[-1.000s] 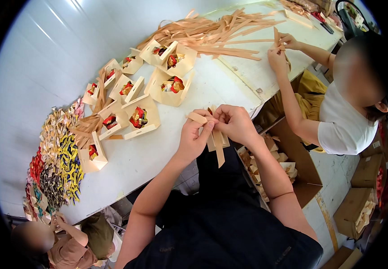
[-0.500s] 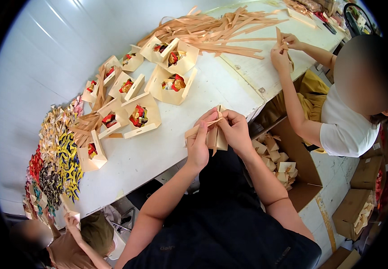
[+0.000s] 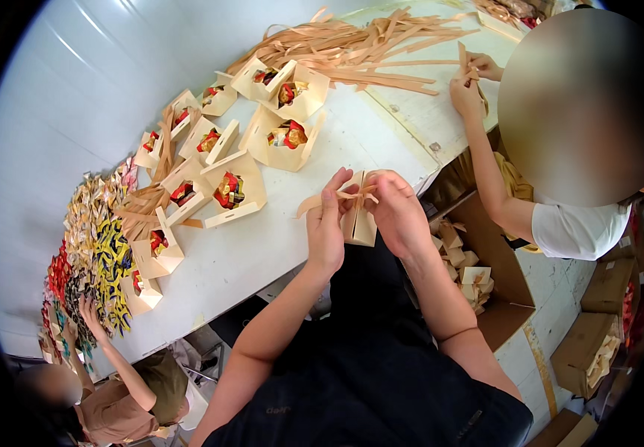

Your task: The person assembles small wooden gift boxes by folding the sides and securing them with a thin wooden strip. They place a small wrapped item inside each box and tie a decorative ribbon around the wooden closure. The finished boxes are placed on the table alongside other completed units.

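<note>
A small cream cardboard box (image 3: 359,229), closed along its top seam, is held up between my hands just off the table's front edge. A tan ribbon (image 3: 346,196) crosses its top in a loose knot or loop. My left hand (image 3: 326,229) is closed at the box's left side, pinching the ribbon by thumb and fingers; one ribbon end sticks out to the left. My right hand (image 3: 402,217) grips the ribbon near the knot from the right, its fingertips partly hidden. Closest on the table is an open cream box (image 3: 246,167) with red and gold wrapped sweets inside.
Several open filled boxes (image 3: 281,145) stand on the white table (image 3: 262,249). Tan ribbons (image 3: 359,46) lie behind; wrapped sweets (image 3: 87,246) are heaped left. A carton (image 3: 504,298) of finished boxes stands right. One co-worker (image 3: 493,164) handles ribbon; another (image 3: 117,406) reaches into the sweets.
My hands have pulled the ribbon into a fuller loop, and the box shows more between them. Another filled box now stands at the row's near-left end. The left co-worker's hand moved to the sweets.
</note>
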### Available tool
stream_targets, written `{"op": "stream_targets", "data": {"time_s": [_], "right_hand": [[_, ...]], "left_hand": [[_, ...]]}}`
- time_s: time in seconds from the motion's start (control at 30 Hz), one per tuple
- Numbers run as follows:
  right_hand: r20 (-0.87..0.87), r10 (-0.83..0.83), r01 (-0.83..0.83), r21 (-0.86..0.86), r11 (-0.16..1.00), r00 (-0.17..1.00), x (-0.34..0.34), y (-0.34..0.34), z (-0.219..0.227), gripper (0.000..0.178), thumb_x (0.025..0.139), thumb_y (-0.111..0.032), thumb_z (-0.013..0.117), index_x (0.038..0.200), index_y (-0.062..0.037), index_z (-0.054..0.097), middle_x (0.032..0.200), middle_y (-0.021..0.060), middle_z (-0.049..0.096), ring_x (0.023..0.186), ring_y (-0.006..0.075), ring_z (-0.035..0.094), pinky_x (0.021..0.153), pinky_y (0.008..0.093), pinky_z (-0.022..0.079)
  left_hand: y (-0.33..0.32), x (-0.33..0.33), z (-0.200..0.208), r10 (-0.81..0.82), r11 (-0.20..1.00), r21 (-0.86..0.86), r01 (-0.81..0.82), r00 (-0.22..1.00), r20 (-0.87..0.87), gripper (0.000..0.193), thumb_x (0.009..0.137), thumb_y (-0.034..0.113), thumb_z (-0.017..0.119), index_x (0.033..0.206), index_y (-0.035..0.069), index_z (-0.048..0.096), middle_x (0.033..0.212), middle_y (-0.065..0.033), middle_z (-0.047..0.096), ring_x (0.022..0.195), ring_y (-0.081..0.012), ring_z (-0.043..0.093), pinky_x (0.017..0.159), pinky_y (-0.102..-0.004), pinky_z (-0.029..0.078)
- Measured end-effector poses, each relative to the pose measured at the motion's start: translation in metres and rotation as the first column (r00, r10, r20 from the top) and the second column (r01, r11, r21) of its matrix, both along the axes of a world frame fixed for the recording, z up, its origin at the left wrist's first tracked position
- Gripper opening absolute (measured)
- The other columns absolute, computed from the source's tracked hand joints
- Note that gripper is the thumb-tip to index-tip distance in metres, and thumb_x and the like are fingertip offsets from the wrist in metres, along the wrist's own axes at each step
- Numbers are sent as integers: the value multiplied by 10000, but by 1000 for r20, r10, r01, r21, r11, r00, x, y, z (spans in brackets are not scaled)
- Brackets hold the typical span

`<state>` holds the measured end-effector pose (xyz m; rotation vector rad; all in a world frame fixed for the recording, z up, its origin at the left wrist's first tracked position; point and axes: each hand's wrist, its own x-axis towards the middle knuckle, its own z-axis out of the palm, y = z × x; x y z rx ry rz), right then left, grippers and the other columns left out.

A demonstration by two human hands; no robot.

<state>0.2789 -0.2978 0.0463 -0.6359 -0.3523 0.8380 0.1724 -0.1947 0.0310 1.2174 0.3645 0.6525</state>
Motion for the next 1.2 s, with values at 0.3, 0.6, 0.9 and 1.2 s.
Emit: {"op": "stream_targets", "data": {"time_s": [0.3, 0.6, 0.9, 1.2], "right_hand": [[-550, -115, 249, 174, 953, 827, 16, 1, -21, 206, 1198, -290, 469, 1067, -143, 530, 725, -49, 378, 695, 113, 456, 1001, 396, 476], [-653, -128, 270, 122, 955, 747, 28, 13, -48, 246, 1209, -278, 428, 1033, -139, 530, 691, -45, 292, 630, 111, 313, 761, 318, 468], [-624, -127, 278, 151, 949, 771, 26, 12, -41, 257, 1212, -275, 411, 1034, -136, 533, 702, -47, 294, 635, 109, 314, 757, 311, 451], [561, -205, 268, -32, 963, 802, 18, 2, -75, 212, 1001, -72, 623, 803, -90, 549, 650, -30, 388, 619, 120, 376, 798, 315, 436]], "left_hand": [[18, -1, -18, 211, 898, -405, -171, 976, 56, 508, 1212, 401, 373, 1221, -42, 622, 1361, -222, 663, 1204, -292, 711, 1070, -458, 573], [26, -8, -32, 277, 878, -419, -230, 960, 53, 463, 1211, 366, 390, 1083, -13, 624, 1166, -191, 718, 1067, -320, 760, 1009, -473, 605], [27, -9, -26, 277, 857, -474, -200, 956, 98, 416, 1203, 330, 427, 1108, -12, 643, 1228, -196, 710, 1228, -378, 706, 1106, -525, 557], [74, -42, 3, -302, 825, -266, 498, 787, 537, 549, 1200, 476, 338, 781, 130, 419, 703, 3, 414, 569, -153, 294, 817, -409, 462]]}}
